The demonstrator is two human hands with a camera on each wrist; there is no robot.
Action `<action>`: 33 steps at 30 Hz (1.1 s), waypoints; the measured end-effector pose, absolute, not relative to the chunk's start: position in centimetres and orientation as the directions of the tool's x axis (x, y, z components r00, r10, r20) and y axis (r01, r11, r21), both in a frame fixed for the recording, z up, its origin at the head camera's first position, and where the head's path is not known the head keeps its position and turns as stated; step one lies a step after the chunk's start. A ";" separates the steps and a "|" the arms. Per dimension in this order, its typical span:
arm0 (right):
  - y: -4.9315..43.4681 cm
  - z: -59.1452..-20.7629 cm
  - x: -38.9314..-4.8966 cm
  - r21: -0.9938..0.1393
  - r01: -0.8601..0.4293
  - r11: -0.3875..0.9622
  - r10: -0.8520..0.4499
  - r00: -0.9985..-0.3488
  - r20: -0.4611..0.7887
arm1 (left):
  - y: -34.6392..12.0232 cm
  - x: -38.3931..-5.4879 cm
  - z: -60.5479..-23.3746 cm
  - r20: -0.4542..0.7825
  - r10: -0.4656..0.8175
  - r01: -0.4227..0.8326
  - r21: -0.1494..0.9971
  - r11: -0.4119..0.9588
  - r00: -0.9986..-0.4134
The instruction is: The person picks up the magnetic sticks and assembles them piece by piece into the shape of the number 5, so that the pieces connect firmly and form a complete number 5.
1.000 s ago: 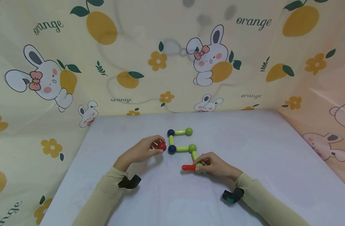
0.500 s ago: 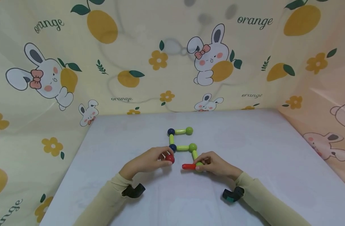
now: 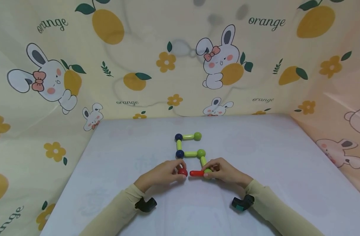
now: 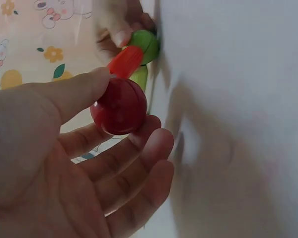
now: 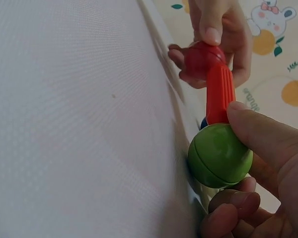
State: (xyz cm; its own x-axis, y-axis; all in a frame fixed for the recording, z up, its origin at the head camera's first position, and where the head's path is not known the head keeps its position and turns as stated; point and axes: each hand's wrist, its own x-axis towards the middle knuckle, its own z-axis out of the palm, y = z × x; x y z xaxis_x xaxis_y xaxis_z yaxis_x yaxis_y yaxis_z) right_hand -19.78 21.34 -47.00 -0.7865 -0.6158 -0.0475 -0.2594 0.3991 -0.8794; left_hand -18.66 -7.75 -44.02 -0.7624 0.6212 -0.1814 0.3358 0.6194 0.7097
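Observation:
My left hand (image 3: pixel 165 173) pinches a red ball (image 4: pixel 119 106) between thumb and fingers. The ball is just left of the free end of a red magnetic rod (image 3: pixel 196 173); a small gap shows in the head view. My right hand (image 3: pixel 225 172) grips a green ball (image 5: pixel 220 155), its thumb lying where the red rod joins that ball. From there a lime rod (image 3: pixel 203 161) leads back to another green ball (image 3: pixel 201 153). Further lime rods, two dark blue balls (image 3: pixel 180 153) and a far green ball (image 3: pixel 197 135) continue the chain in an angular S-like shape.
A white-covered table (image 3: pixel 256 144) lies under everything. Behind and beside it hangs a curtain (image 3: pixel 174 82) printed with rabbits and oranges. A black wrist-worn device (image 3: pixel 146 205) sits on the left sleeve, another black device (image 3: pixel 243 203) on the right.
My left hand has carried the red ball rightward and toward me, from beside the near blue ball to close by the red rod's end. The right hand has stayed in place.

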 end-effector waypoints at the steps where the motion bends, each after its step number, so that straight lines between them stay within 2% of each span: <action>1: 21.3 -47.0 -19.8 -0.878 -0.259 0.402 -0.615 -0.787 -0.048 | -7.6 -18.6 -44.1 -0.182 0.616 0.334 0.706 0.625 -0.767; 8: 21.3 -46.8 -19.9 -0.873 -0.267 0.408 -0.612 -0.790 -0.045 | -7.3 -18.4 -44.2 -0.187 0.587 0.313 0.700 0.642 -0.788; 33: 20.7 -46.7 -18.9 -0.843 -0.259 0.471 -0.562 -0.825 -0.061 | -7.1 -18.4 -44.5 -0.201 0.589 0.285 0.726 0.626 -0.783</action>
State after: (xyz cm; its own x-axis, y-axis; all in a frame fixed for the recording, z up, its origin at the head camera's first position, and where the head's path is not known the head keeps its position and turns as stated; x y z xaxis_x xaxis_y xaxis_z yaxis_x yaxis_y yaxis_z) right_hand -18.94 20.75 -46.67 -0.8248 -0.5621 -0.0610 -0.2588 0.4714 -0.8431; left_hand -18.41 -7.15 -44.47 -0.7828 0.5890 -0.2009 0.2845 0.6258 0.7262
